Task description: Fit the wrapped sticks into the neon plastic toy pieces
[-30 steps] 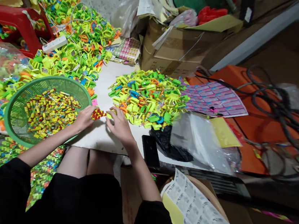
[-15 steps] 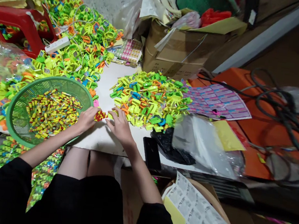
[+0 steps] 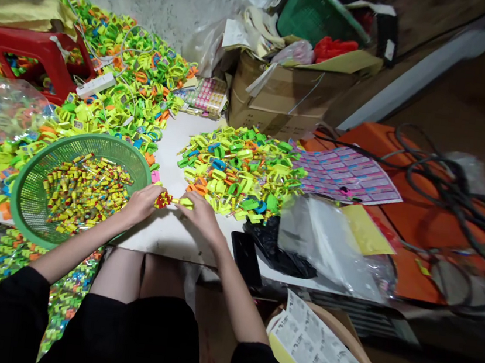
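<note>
My left hand (image 3: 140, 203) is closed on a small red and yellow bundle of wrapped pieces (image 3: 162, 199) just right of the green basket (image 3: 30, 179). My right hand (image 3: 203, 217) is closed on a yellow-green plastic piece (image 3: 185, 202) that touches the bundle. Both hands meet over the white table (image 3: 165, 234) near its front edge. The basket holds many red and yellow wrapped pieces (image 3: 85, 188). A heap of bright plastic pieces (image 3: 239, 169) lies just beyond my right hand.
A larger heap of plastic pieces (image 3: 117, 84) covers the far left beside a red stool (image 3: 37, 50). A black phone (image 3: 246, 258), clear bags (image 3: 328, 239), sticker sheets (image 3: 349, 174), a cardboard box (image 3: 288, 96) and black cables (image 3: 458, 184) lie to the right.
The view tilted slightly. My hands lifted the bundle and the yellow-green piece a little off the table and brought them together.
</note>
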`<state>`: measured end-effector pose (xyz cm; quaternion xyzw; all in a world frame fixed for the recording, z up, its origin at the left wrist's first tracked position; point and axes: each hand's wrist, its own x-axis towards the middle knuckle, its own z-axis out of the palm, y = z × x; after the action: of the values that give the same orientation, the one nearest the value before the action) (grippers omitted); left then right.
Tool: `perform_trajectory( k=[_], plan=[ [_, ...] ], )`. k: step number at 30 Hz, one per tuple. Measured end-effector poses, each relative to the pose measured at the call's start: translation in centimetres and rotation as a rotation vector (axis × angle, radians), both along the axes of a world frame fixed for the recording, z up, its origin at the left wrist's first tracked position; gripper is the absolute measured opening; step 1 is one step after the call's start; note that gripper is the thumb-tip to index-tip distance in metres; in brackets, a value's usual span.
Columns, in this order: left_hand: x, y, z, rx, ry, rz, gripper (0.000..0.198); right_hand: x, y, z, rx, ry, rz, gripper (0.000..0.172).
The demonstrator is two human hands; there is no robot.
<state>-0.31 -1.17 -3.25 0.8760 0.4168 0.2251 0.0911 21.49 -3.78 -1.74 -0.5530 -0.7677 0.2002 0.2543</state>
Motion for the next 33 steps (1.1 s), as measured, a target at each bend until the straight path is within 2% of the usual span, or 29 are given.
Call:
perform_trajectory(
  k=[3, 4, 6, 8, 9, 10, 11, 16, 18, 22, 26, 29, 33],
  plan=[
    [-0.1, 0.1, 0.0, -0.023, 0.017, -0.041, 0.039, 4.8, 1.8, 0.4, -0.323, -0.022, 0.102, 0.023],
    [-0.2, 0.2, 0.1, -0.034, 0.019, -0.035, 0.038, 6.6, 2.4, 0.3, -0.337, -0.006, 0.046, 0.027],
    [-0.3, 0.4, 0.0, -0.054, -0.004, -0.02, 0.037, 9.4, 3.4, -0.1, -0.124, 0.1, -0.282, 0.041],
    [-0.5, 0.6, -0.3, -0.072, -0.054, -0.016, 0.035, 10.5, 3.8, -1.2, 0.145, 0.197, -0.591, 0.059],
    [-0.6, 0.7, -0.4, -0.081, -0.082, -0.012, 0.034, 10.2, 3.8, -2.0, 0.213, 0.213, -0.655, 0.065],
    [-0.8, 0.7, -0.6, -0.089, -0.105, -0.005, 0.032, 9.5, 3.6, -2.9, 0.22, 0.21, -0.651, 0.068],
    [-1.0, 0.8, -0.8, -0.096, -0.122, 0.001, 0.031, 8.2, 3.3, -3.9, 0.186, 0.199, -0.606, 0.067],
    [-2.0, 0.7, -1.2, -0.117, -0.131, -0.003, 0.027, -0.7, 3.0, -9.1, -0.145, 0.192, -0.214, 0.035],
    [-2.3, 0.4, -1.0, -0.126, -0.117, -0.004, 0.023, -3.6, 4.5, -10.2, -0.186, 0.214, -0.187, 0.031],
    [-2.4, -0.2, -0.5, -0.163, -0.105, 0.005, 0.019, -7.4, 9.2, -10.7, -0.146, 0.222, -0.294, 0.037],
    [-2.5, -0.4, -0.5, -0.248, -0.219, 0.08, 0.029, -9.1, 12.9, -10.7, -0.181, 0.214, -0.299, 0.024],
    [-2.5, -0.5, -0.8, -0.301, -0.321, 0.129, 0.031, -9.2, 13.4, -10.7, -0.151, 0.251, -0.294, 0.021],
    [-2.2, -0.6, -1.2, -0.241, -0.408, 0.149, 0.029, -7.8, 11.7, -9.5, -0.026, 0.334, -0.31, 0.014]
  ],
)
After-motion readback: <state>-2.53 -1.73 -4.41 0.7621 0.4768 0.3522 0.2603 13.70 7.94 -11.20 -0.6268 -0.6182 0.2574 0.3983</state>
